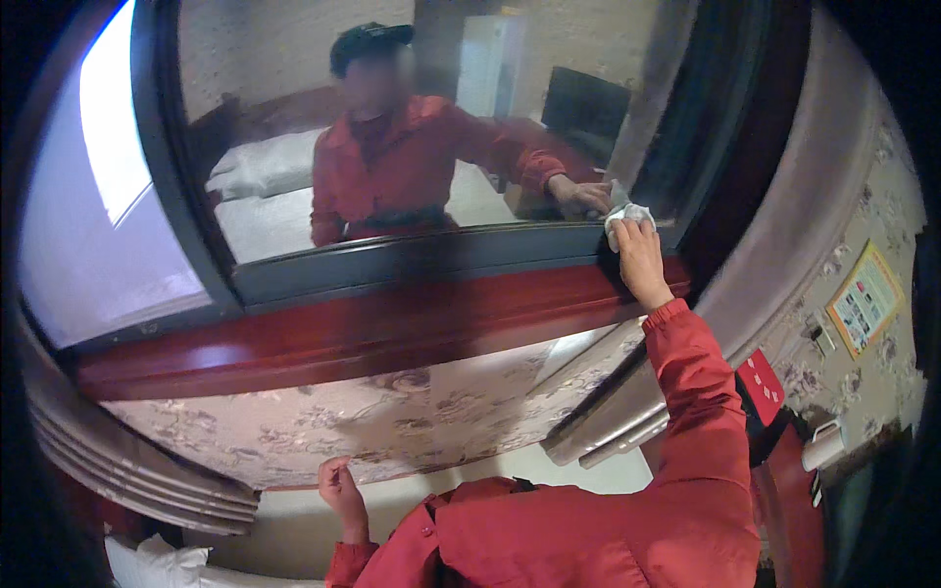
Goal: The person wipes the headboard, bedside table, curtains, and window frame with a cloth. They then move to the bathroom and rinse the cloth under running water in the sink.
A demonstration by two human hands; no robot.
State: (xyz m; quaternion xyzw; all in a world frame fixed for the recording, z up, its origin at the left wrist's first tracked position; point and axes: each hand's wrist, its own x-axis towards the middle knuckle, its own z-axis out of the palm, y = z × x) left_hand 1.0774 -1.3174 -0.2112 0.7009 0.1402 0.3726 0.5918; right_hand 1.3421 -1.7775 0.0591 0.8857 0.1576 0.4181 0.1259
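Note:
My right hand [638, 253] grips a crumpled white cloth [629, 220] against the lower right corner of the dark window frame [441, 253], where the frame meets the glass pane [507, 191]. The pane reflects a person in a red jacket and dark cap, along with a bed. Below the frame runs a dark red wooden sill [412, 323]. My left hand [341, 489] hangs low in front of the floral wallpaper under the sill, fingers partly curled, touching nothing that I can see.
Grey curtains hang at the left [140, 470] and right [779, 220]. At the lower right stand a red box [761, 386] and a white kettle or jug [823, 447]. A framed notice [866, 300] is on the wall; white pillows [158, 562] lie at lower left.

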